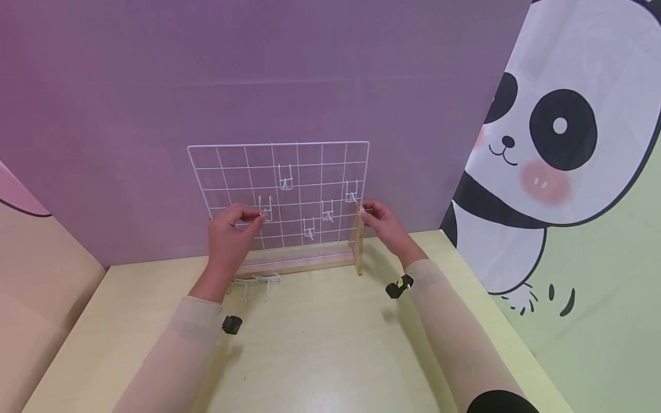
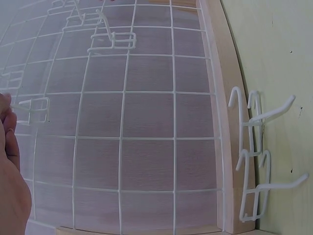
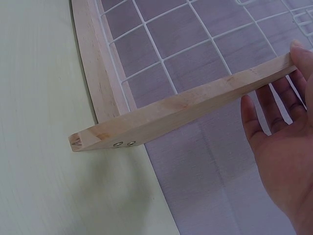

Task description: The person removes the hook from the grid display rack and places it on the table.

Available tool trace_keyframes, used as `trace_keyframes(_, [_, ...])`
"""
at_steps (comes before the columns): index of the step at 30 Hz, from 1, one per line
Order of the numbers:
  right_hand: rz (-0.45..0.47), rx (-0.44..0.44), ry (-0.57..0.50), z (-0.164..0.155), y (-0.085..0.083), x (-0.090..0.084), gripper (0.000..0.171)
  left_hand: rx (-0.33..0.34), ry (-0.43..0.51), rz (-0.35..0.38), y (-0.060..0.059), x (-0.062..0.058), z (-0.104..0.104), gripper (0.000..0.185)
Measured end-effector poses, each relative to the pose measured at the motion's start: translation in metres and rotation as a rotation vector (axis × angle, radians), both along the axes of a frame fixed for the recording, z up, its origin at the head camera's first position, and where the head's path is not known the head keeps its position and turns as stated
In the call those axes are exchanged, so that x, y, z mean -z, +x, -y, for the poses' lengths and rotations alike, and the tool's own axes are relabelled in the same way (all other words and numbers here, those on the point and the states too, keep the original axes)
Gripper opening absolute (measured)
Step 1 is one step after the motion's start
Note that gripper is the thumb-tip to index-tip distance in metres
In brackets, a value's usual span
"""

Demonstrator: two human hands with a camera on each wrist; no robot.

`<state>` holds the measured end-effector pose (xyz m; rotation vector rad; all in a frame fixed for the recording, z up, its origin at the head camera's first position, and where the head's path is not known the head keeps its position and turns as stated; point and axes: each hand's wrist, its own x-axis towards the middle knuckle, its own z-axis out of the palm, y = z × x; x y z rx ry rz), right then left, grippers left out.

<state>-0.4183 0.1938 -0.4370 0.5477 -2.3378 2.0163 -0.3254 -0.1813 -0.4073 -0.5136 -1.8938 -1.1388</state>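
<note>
At the centre of the head view, your left hand point(image 1: 230, 229) pinches a white hook point(image 1: 265, 209) against the wire grid point(image 1: 279, 195), thumb and forefinger closed on it at the grid's left-middle squares. Your right hand point(image 1: 384, 225) rests at the top of the wooden upright point(image 1: 356, 241) on the grid's right edge; in the right wrist view the fingers point(image 3: 274, 110) lie nearly straight behind the post with the thumb tip on its end, so it steadies the frame rather than clamps it.

Four more hooks already hang on the grid, to the right of the one you hold. Two spare hooks point(image 1: 256, 282) lie on the bench point(image 1: 320, 344) just in front of the wooden base point(image 1: 294, 265), at its left end; the left wrist view shows them side by side, touching the base rail.

My reading: you are seating the hook onto the wire, and it is not clear from these views whether its top clip has caught the crossbar yet. The next move calls for a small downward push so the clip snaps over the horizontal wire while the lower leg sits flat against the grid. Keep the right hand braced on the post, since the frame stands only on its narrow feet and could tip backward under the push. Let go only once the hook hangs level.
</note>
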Motion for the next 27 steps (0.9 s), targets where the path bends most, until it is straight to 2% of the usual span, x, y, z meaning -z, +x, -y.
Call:
trace_keyframes(6, [0.006,0.011,0.007,0.0013,0.0035,-0.0022,0.034,0.016,-0.011,0.007,0.0034,-0.0018,0.0014,0.011])
trace_keyframes(12, [0.001,0.005,-0.007,0.0017,0.0043,-0.0031,0.034,0.048,-0.017,-0.015,0.0038,-0.0016,0.0021,0.011])
trace_keyframes(18, [-0.001,0.009,-0.011,0.0014,0.0021,-0.0009,0.034,0.038,-0.062,-0.047,0.0054,-0.0007,0.0014,0.014])
trace_keyframes(27, [-0.006,0.006,-0.008,0.0017,0.0008,0.0004,0.034,0.050,-0.114,-0.041,0.0077,0.0004,-0.0002,0.016])
